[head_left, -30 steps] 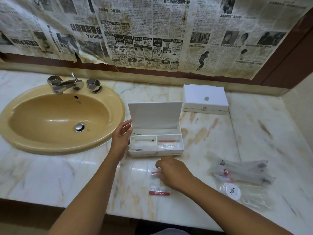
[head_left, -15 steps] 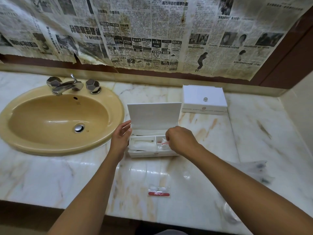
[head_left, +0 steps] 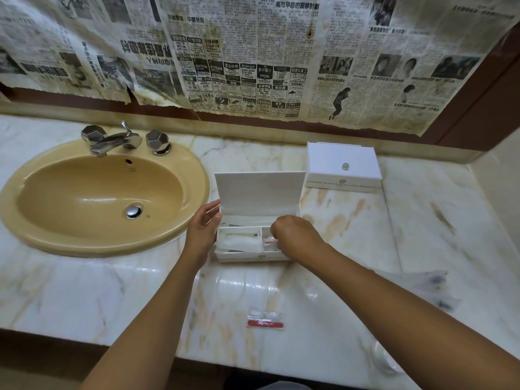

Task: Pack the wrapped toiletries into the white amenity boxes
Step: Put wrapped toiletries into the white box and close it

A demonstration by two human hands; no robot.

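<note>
1. The right hand (head_left: 297,237) is curled over the front right compartment of the open amenity box (head_left: 254,256), fingertips pinched on a small clear packet (head_left: 269,241) with a red strip that lies inside that compartment.
2. Just left of that grip, the box's wider front compartment holds a pale wrapped item (head_left: 239,241); behind both runs a long rear compartment whose contents are too blurred to tell.
3. Directly behind the grip, the raised lid (head_left: 260,190) stands nearly upright.
4. Further left, the left hand (head_left: 203,230) rests flat against the box's left end wall, fingers extended and closed on nothing, the thumb reaching up by the lid's lower corner.
5. Toward the person from the grip, well apart from the box, a second clear sachet (head_left: 265,319) with white pieces and a red strip lies on the marble counter (head_left: 84,291).
6. Behind and to the right of the grip, a second white amenity box (head_left: 343,167) sits shut on the counter, a small round knob on its lid.
7. To the right of the grip, past the right forearm, a blurred heap of clear wrapped packets (head_left: 430,285) lies on the marble.
8. Far left, a tan basin (head_left: 197,198) is set into the counter, with a chrome tap (head_left: 118,140) at its back rim.
9. Yellowed newspaper sheets (head_left: 253,66) cover the wall above.
</note>
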